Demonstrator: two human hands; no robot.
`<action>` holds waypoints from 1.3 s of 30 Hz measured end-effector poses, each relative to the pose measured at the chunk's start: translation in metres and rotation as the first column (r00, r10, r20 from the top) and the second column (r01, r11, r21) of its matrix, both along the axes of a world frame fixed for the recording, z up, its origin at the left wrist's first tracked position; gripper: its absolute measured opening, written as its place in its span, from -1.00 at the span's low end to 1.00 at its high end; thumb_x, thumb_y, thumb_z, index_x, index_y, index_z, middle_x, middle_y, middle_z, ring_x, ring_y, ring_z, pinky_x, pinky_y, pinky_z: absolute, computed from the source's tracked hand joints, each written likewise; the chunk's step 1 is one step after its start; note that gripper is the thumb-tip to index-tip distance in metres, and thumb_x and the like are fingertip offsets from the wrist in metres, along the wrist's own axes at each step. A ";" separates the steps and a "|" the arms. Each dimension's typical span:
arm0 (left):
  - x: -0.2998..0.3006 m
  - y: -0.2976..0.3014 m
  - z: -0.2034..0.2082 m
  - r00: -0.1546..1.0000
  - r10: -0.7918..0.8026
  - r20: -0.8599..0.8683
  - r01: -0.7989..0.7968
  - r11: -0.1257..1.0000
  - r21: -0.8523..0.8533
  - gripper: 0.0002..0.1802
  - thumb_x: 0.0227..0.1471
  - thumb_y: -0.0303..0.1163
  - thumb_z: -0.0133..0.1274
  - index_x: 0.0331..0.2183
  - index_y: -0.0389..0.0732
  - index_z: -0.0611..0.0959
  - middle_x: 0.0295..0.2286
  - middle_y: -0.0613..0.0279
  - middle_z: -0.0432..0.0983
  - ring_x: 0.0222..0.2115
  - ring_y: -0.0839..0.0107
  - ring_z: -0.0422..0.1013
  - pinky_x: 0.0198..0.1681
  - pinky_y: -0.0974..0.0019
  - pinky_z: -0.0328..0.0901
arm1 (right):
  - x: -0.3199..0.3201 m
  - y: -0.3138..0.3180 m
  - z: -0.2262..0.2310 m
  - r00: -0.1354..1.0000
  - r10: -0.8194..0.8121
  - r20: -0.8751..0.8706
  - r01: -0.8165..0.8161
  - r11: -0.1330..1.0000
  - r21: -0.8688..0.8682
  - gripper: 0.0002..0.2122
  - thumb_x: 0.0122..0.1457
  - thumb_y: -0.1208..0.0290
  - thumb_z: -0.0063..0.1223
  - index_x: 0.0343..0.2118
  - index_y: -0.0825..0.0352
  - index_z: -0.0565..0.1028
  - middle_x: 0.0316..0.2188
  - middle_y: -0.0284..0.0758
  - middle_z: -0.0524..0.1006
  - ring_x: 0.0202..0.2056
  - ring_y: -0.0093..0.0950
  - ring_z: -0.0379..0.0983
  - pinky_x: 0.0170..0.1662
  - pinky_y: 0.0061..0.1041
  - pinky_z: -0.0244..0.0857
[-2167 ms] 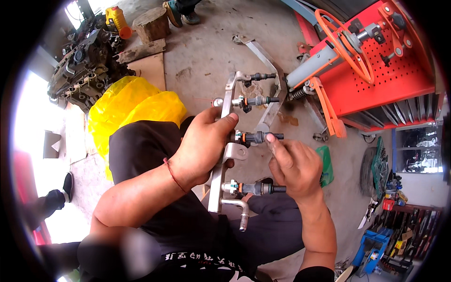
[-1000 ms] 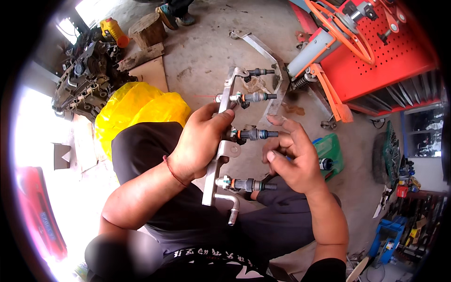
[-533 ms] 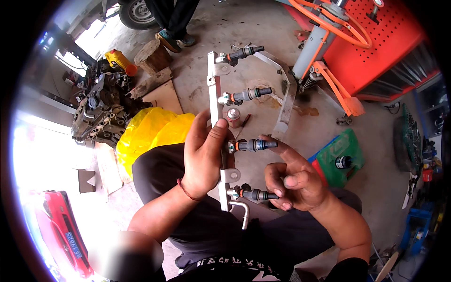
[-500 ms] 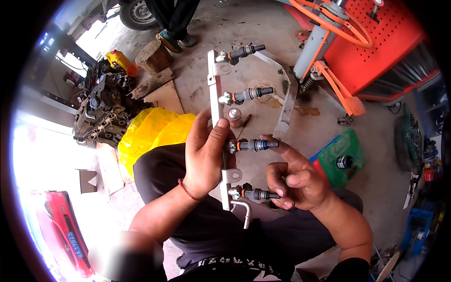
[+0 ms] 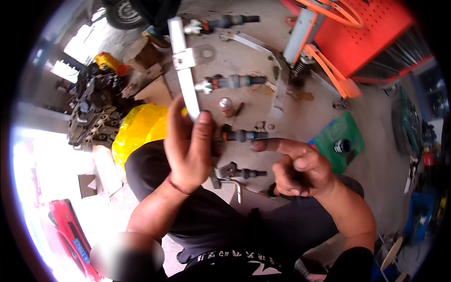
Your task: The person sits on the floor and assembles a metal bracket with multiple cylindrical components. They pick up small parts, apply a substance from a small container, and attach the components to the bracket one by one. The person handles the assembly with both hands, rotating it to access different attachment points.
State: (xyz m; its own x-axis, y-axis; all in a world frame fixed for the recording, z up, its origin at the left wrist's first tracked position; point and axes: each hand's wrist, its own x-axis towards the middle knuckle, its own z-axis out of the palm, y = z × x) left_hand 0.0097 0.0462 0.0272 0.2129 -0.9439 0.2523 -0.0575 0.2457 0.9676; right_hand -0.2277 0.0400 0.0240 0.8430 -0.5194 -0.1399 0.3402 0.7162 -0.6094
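Observation:
My left hand [image 5: 189,148] grips a silver fuel rail [image 5: 188,89] near its middle, thumb over the front. Several dark fuel injectors with orange seals stick out to the right of the rail, among them an upper injector [image 5: 237,82] and one beside my thumb [image 5: 240,136]. The rail's top end leans left and looks closer to me. At the lower end is a bent metal pipe [image 5: 238,190]. My right hand [image 5: 303,167] holds nothing; its index finger stretches toward the tip of the injector beside my left thumb. Whether it touches is unclear. The other fingers are curled.
A spray can [image 5: 226,107] stands on the floor beyond the rail. On the left are a yellow plastic bag [image 5: 141,131] and an engine [image 5: 91,113]. To the right lie a green case [image 5: 345,136], a grey-and-orange jack [image 5: 305,33] and a red cabinet [image 5: 371,42].
The rail has tilted, its upper end swinging left and closer to me, and my left hand has shifted left with it. My right index finger has come slightly left, below the injector tip.

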 end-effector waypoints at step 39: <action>-0.026 -0.013 -0.013 0.993 -0.058 -0.098 0.091 0.919 0.384 -0.58 0.30 -0.27 -0.12 0.07 -0.32 0.38 -0.54 0.28 0.37 -0.78 0.61 0.22 -0.75 0.55 0.11 | -0.308 0.002 -0.150 -0.015 -0.408 -0.913 0.261 0.880 -0.397 -0.55 0.14 0.43 0.01 0.15 0.22 0.41 -0.54 -0.33 0.50 -0.71 -0.61 0.29 -0.61 -0.60 0.15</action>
State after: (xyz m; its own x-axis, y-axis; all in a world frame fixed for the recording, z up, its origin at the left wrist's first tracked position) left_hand -0.0167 0.0327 0.0145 0.1426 -0.9781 -0.1516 0.0312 -0.1487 0.9884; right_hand -0.5356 0.0423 -0.1263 -0.2831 -0.7665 -0.5764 -0.4060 0.6403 -0.6520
